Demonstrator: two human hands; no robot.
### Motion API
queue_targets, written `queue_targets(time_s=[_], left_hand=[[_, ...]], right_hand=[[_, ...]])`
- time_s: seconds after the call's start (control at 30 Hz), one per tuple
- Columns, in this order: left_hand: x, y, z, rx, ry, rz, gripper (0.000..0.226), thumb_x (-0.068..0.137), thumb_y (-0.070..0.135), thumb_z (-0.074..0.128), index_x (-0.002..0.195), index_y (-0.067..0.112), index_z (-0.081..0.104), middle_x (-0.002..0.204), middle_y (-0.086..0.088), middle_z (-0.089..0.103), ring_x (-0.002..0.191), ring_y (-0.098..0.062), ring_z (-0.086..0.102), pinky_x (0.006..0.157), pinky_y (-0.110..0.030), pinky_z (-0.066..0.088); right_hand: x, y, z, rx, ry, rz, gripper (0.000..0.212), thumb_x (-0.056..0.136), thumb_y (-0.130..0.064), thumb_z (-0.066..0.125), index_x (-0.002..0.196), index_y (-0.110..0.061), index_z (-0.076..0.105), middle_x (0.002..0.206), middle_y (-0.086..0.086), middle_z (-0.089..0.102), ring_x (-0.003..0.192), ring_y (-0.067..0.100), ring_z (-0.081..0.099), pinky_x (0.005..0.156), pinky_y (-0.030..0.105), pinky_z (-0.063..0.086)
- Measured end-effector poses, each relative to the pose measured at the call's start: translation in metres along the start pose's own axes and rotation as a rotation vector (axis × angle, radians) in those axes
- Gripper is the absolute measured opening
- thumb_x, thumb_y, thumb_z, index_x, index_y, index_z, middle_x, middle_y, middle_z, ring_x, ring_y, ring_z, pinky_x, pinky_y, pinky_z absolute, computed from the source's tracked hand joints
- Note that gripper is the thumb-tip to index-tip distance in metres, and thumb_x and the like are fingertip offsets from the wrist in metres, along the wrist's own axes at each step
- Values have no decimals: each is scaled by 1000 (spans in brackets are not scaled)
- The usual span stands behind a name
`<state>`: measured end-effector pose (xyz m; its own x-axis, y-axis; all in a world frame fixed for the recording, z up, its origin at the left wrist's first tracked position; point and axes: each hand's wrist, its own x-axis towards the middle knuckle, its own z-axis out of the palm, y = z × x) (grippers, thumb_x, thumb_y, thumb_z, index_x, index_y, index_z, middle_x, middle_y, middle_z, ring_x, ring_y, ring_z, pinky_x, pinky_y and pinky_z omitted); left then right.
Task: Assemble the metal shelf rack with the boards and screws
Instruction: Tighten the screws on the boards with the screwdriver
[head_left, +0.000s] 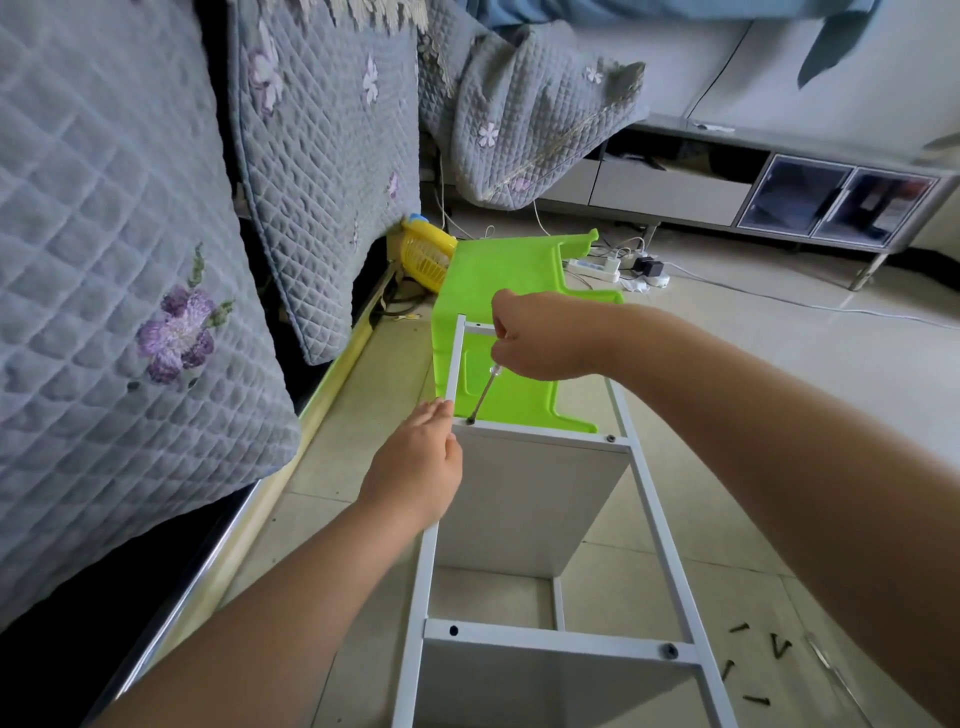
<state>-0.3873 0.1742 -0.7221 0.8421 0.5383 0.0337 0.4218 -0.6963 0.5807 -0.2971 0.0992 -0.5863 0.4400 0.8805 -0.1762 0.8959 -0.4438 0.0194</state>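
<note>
Here, right hand (540, 338) gripping screwdriver (484, 391) above rack (540, 434), left hand (415, 467) flat against it

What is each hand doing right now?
Left hand: open, fingers straight, pressing against the white metal frame.
Right hand: closed around a screwdriver, tip at a screw hole.

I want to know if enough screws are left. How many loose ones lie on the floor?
4 or 5 loose screws, all on the floor tiles right of the rack; more may be hidden outside the view.
</note>
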Motion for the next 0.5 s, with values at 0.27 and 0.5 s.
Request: queue_targets(time_s=[0.27,0.5], left_hand=[[-3,2,0,-4,22,-6,46,99,11,25,145,11,25,154,0,21,143,-8,14,109,-20,19],[-8,3,-1,-14,19,-8,46,99,10,25,145,11,25,154,-1,20,143,-8,14,109,-19,18]], right_hand=[[0,-5,-7,-256,68,-87,31,98,-24,37,110,-1,55,94,10,56,86,25,46,67,26,31],[0,-8,-7,-265,-17,-60,37,100,-26,31,111,1,55,74,2,46,82,22,40,67,25,33]])
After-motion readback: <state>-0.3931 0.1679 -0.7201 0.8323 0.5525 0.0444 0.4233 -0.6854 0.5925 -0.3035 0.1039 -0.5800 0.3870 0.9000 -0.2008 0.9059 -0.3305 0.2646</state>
